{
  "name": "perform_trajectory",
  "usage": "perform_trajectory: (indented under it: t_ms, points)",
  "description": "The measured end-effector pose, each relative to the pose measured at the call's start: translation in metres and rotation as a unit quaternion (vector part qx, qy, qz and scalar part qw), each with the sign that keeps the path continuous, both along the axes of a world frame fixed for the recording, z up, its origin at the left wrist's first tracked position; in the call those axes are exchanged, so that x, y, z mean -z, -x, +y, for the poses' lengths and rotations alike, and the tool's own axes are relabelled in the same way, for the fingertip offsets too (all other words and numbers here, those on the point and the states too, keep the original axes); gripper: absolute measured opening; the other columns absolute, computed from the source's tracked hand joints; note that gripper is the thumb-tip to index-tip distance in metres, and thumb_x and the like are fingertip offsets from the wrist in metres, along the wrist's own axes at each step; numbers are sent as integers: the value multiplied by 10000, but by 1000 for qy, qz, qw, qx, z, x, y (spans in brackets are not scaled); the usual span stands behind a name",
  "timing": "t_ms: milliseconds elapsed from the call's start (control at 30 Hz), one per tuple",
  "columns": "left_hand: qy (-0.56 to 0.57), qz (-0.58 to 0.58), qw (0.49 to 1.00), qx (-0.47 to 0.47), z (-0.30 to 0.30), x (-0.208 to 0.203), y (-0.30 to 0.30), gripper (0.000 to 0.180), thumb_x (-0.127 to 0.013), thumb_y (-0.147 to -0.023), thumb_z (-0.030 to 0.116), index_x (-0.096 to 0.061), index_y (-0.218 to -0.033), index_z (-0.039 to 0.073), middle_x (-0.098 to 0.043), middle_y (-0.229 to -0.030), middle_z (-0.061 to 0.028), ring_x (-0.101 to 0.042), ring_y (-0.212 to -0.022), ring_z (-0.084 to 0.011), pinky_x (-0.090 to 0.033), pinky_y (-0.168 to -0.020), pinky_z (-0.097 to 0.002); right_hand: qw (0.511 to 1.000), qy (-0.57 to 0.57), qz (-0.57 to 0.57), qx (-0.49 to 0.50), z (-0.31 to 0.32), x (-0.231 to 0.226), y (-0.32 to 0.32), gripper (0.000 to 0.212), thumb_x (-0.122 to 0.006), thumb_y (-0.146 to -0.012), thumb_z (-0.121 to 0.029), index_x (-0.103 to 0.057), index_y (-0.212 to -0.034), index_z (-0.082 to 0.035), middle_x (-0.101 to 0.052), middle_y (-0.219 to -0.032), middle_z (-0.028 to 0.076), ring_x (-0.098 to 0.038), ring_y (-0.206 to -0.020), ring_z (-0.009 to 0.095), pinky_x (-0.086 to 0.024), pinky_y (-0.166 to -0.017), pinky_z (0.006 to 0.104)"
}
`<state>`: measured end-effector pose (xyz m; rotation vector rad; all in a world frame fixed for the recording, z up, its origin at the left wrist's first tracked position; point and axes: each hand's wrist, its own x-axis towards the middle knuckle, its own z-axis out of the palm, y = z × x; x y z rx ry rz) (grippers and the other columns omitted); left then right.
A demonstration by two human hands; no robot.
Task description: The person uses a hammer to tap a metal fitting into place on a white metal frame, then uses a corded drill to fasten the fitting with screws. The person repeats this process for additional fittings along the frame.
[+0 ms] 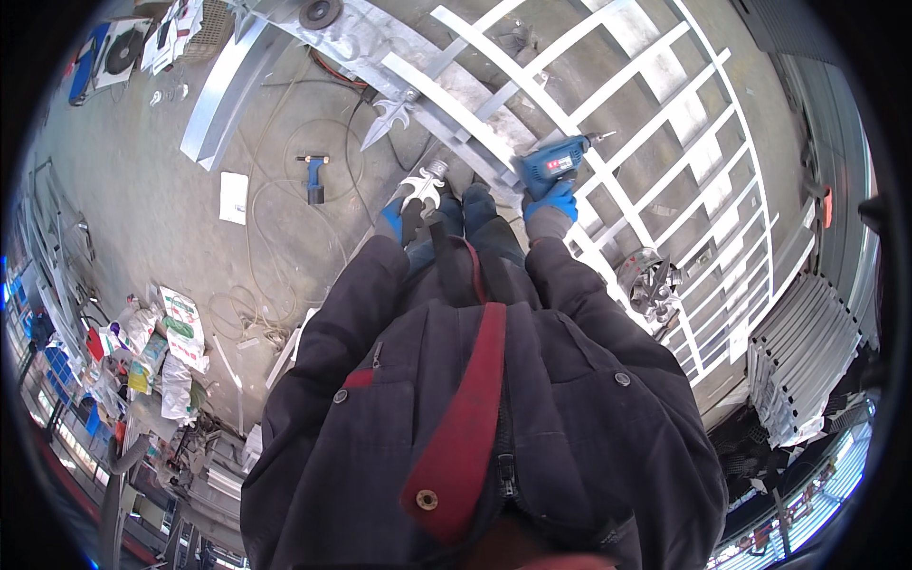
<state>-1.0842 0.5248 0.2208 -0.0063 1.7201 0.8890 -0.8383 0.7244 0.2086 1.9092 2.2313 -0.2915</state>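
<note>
Right of centre in the frame's upper half, the right hand (554, 207) has its fingers wrapped round the grip of the drill (553, 165); the body lies just above them, long axis slanting, bit toward upper right. Left of centre, the left hand (393, 218) grasps a finial (422, 190), collar toward upper right.

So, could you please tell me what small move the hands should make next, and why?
Probably the left hand should bring its silver spear-shaped piece closer to the metal bar: its round base faces that way, and a similar spearhead shows near the bar. Meanwhile the right hand could simply hold the blue drill steady.
</note>
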Motion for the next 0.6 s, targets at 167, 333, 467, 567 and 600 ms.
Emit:
perform_trajectory:
  t_ms: [167, 333, 467, 567, 600]
  points:
    - [11, 3, 999, 40, 11, 20, 15, 419, -624, -1032, 452, -703, -1215, 85, -681, -828, -64, -565, -594, -141, -428, -514, -316, 987, 24, 159, -12, 19, -51, -29, 987, -758, -797, -295, -318, -1615, 41, -684, -1254, 288, -703, -1101, 449, -567, -954, 495]
    - [-77, 15, 996, 50, 25, 65, 25, 415, -674, -1019, 357, -686, -1352, 111, -741, -989, -94, -645, -792, -150, -515, -686, -327, 924, 99, 357, 95, 25, -147, -54, 804, -717, -862, -159, -401, -1573, 44, -716, -1239, 216, -719, -1014, 263, -569, -847, 373]
    - [-110, 51, 988, 94, 32, 87, 25, 445, -681, -1023, 373, -659, -1406, 148, -733, -947, -73, -642, -709, -167, -516, -609, -337, 826, 136, 531, 133, 2, -238, -63, 647, -700, -868, -130, -516, -1466, 37, -710, -1162, 128, -659, -896, 156, -540, -742, 299]
    - [-114, -13, 990, 83, 38, 109, 27, 343, -716, -1016, 295, -701, -1302, 107, -742, -974, -47, -648, -775, -137, -523, -636, -323, 776, 191, 549, 246, -2, -268, -44, 634, -672, -811, -58, -552, -1428, 23, -694, -1116, 113, -668, -887, 164, -544, -697, 300]
    - [-130, -52, 988, 62, 37, 119, 27, 319, -729, -1012, 270, -712, -1276, 92, -747, -984, -44, -649, -792, -126, -524, -644, -319, 809, 210, 515, 192, 1, -271, -35, 628, -656, -797, -48, -567, -1415, 23, -689, -1086, 109, -673, -876, 154, -544, -657, 285]
